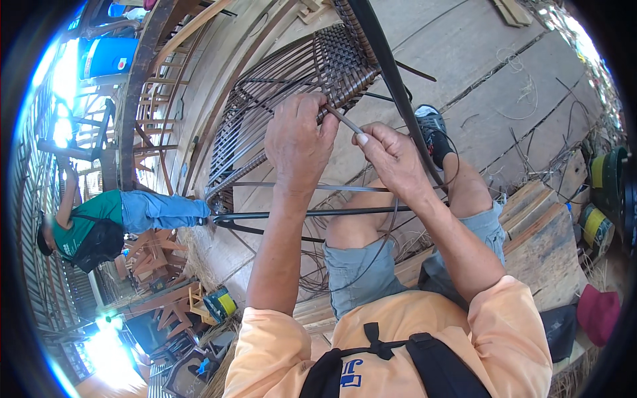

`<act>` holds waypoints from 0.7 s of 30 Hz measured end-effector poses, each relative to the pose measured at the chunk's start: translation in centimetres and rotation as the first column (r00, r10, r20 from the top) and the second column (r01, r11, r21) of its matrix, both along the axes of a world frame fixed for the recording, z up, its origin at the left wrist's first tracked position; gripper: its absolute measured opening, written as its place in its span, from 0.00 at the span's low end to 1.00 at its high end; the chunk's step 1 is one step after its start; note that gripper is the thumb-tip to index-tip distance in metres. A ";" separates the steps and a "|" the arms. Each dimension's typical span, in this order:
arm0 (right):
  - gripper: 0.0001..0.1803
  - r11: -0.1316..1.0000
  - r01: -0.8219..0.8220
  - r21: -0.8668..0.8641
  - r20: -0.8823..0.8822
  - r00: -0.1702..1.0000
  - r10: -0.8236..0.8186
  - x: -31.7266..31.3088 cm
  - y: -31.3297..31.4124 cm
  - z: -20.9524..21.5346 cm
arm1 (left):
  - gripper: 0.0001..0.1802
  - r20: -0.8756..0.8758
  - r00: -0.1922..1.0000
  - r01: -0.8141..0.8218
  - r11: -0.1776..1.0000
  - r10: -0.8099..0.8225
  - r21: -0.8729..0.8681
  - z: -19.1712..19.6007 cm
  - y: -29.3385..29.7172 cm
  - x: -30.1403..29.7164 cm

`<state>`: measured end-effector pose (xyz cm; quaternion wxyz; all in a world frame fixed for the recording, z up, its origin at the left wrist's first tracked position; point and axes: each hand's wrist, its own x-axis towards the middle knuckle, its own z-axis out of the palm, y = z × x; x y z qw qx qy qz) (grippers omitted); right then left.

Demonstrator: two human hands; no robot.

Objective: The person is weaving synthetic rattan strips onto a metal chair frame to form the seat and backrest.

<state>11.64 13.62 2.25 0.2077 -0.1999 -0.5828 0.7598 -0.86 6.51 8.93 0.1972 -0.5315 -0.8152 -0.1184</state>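
Note:
In front of me a chair frame [391, 73] of dark metal tubing carries partly woven brown strips. Its woven panel [342, 56] is dense near the top, and long parallel strands [245, 132] run across the open part. My left hand [300, 129] is closed at the panel's wrapped edge, its fingertips on a flat brown strip [344, 119]. My right hand [391, 156] pinches the same strip a little to the right, thumb on top. Between the two hands the strip is stretched short and straight. A loose tail curls down past my right wrist.
Loose strips [312, 265] lie around my legs on the wooden floor [484, 126]. A person in a green shirt [89, 222] stands at the left, near a curved wooden frame [133, 99]. Planks [531, 219] and a dark red cloth item [598, 315] are at my right.

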 end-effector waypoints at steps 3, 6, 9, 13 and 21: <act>0.11 0.999 -0.004 -0.037 -0.033 0.999 0.003 0.8 -0.2 0.6 | 0.13 0.048 0.999 -0.018 1.000 0.018 0.002 0.2 -0.1 0.2; 0.11 0.984 -0.081 -0.157 -0.131 0.990 0.060 1.5 -1.1 1.5 | 0.14 0.100 0.995 0.012 0.999 -0.017 0.048 0.3 -0.3 0.1; 0.12 0.948 -0.229 -0.219 -0.257 0.951 0.171 2.1 -2.1 3.0 | 0.12 0.097 0.985 0.135 0.988 -0.142 0.075 0.3 -1.0 -0.5; 0.13 0.880 -0.319 -0.352 -0.329 0.922 0.203 2.4 -2.5 2.9 | 0.05 0.365 0.925 -0.010 0.951 -0.109 0.309 1.7 -1.1 0.1; 0.16 0.897 -0.086 -0.434 -0.199 0.980 -0.002 -0.6 -2.2 0.2 | 0.09 0.689 0.723 -0.231 0.922 -0.052 0.312 2.7 -1.0 -2.1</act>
